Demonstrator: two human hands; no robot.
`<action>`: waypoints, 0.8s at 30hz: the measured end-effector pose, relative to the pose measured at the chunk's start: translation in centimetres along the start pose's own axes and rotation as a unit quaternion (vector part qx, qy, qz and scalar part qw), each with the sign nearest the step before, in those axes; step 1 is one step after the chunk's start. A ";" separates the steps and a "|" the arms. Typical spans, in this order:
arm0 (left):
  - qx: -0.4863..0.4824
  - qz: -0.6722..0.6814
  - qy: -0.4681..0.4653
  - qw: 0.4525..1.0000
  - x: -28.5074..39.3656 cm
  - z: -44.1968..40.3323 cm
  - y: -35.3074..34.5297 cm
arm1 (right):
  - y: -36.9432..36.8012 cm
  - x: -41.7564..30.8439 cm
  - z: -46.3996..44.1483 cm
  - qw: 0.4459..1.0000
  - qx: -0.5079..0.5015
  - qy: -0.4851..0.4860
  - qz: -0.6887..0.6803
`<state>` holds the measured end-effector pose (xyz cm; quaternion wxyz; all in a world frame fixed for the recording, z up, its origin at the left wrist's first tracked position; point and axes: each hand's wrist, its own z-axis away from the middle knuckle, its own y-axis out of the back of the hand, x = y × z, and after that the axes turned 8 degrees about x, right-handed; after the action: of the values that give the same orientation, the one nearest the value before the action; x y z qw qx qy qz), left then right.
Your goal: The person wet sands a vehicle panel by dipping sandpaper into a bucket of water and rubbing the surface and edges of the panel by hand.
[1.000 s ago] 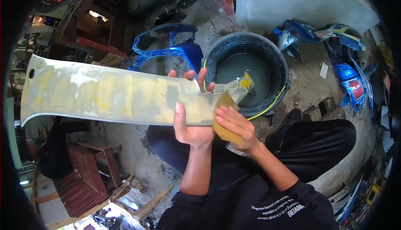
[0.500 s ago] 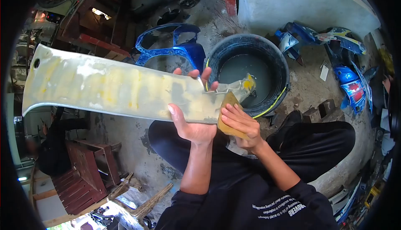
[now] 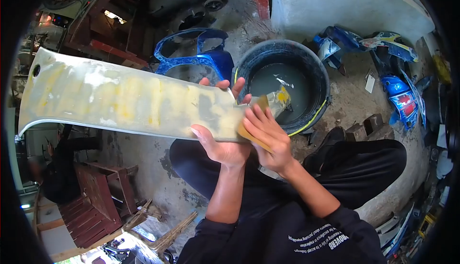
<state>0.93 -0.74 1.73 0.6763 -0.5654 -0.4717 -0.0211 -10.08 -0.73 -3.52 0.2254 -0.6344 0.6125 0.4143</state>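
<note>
A long body panel, grey-white with yellowish filler patches, lies across my view and slopes down to the right. My left hand grips it from beneath, thumb on the near edge and fingertips showing past the far edge. Under the fingers of my right hand is a folded yellow-brown sheet of sandpaper, pressed flat on the panel's right part. The panel's narrow right end, with a bright yellow patch, reaches over a black tub of cloudy water.
A blue plastic fairing frame lies on the floor beyond the panel. Blue and white fairing pieces are at the right. A reddish wooden bench stands at lower left, near another person in dark clothes.
My right hand has slid the sandpaper left along the panel and now lies flatter over it. The panel's left end has shifted slightly left, with some water dripping there.
</note>
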 end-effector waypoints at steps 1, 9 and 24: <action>0.008 -0.011 -0.011 1.000 -0.1 0.0 -0.3 | -0.7 -0.7 -1.6 1.000 0.009 0.014 -0.005; 0.004 0.018 0.005 1.000 0.3 -0.3 0.5 | 1.1 0.2 1.5 0.998 -0.048 -0.030 -0.027; 0.011 0.014 0.029 0.999 0.3 -0.6 0.0 | 0.9 -0.8 0.1 0.997 -0.057 -0.014 -0.042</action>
<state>1.43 -1.03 1.94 0.6961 -0.5637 -0.4441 -0.0222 -10.85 -0.36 -2.76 0.2143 -0.6658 0.5573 0.4475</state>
